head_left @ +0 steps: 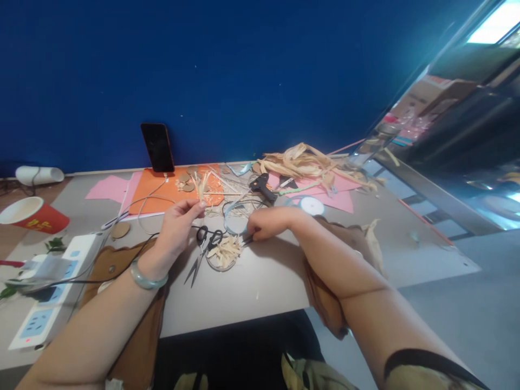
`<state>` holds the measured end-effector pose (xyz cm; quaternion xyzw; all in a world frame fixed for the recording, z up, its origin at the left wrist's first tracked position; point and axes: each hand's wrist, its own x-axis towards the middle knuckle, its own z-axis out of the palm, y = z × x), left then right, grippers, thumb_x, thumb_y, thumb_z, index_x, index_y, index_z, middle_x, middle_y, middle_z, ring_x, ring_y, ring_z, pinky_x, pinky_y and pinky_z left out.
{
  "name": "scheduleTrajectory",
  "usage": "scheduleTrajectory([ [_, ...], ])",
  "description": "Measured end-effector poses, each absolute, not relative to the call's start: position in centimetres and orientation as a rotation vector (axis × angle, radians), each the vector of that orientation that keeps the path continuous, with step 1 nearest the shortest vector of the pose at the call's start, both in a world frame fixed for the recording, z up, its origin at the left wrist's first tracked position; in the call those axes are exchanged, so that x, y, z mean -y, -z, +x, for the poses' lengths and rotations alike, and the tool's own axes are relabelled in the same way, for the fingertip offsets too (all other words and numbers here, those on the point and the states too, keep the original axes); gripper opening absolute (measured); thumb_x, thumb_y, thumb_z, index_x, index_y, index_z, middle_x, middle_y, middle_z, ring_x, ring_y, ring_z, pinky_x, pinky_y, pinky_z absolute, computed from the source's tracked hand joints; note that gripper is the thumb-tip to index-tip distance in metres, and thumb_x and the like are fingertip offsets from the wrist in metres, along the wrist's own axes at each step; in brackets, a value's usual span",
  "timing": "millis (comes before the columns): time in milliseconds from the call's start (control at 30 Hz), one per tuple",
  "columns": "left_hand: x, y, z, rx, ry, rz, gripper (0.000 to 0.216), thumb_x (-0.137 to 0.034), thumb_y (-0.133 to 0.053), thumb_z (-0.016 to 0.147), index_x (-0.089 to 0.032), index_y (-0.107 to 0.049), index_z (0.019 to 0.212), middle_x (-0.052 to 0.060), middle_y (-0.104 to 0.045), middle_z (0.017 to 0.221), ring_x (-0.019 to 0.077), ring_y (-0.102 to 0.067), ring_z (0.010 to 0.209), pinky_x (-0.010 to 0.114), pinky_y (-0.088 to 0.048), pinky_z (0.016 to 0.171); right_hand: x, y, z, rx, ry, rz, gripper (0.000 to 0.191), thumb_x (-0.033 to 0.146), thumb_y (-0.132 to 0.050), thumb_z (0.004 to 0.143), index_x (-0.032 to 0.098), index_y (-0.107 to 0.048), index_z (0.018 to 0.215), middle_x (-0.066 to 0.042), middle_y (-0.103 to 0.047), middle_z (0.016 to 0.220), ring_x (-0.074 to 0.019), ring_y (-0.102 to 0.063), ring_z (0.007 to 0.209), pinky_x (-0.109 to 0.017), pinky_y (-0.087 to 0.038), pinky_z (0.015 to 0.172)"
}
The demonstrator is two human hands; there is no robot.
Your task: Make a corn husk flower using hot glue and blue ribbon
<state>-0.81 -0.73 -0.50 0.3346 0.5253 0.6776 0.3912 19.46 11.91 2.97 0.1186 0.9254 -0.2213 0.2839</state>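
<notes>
My left hand (176, 227), a bracelet on its wrist, pinches a small bundle of pale dried husk strips (201, 187) that fans out upward at the fingertips. My right hand (266, 223) is closed just above the right rim of a round dish. A thin dark tip shows below its fingers, but what it belongs to is hidden. Cut pale husk pieces (225, 252) fill the dish. Black-handled scissors (198, 259) lie partly open at the dish's left side. Behind the right hand rests a black glue gun (263, 188).
A phone (157, 147) leans on the blue partition behind orange paper (152, 195). Dried corn husks (300, 162) are heaped at the back right, near a ribbon spool (312, 205). On the left stand a power strip (60, 292) with cables and a tilted red paper cup (44, 216).
</notes>
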Motion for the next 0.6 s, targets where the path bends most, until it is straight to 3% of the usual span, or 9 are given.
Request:
scheduleTrajectory([
  [333, 0.7, 0.3, -0.9, -1.348, -1.707, 0.864, 0.017, -0.03, -0.077, 0.067, -0.016, -0.067, 0.07, -0.003, -0.059, 0.058, 0.008, -0.051, 0.058, 0.022, -0.04, 0.064, -11.1, -4.0, 19.1, -2.684, 0.78, 0.217, 0.011, 0.023, -0.053, 0.083, 0.015, -0.06, 0.079, 0.0, -0.057, 0.07, -0.01, -0.046, 0.061, -0.021, -0.031, 0.055],
  [600, 0.5, 0.5, -1.2, -1.364, -1.69, 0.847, 0.019, -0.031, -0.078, 0.066, -0.016, -0.067, 0.07, -0.003, -0.059, 0.058, 0.0079, -0.052, 0.059, 0.022, -0.04, 0.066, -12.0, -3.2, 18.8, -2.815, 0.537, 0.668, 0.016, 0.029, -0.055, 0.082, 0.016, -0.062, 0.075, -0.004, -0.062, 0.071, -0.0128, -0.048, 0.06, -0.025, -0.027, 0.055],
])
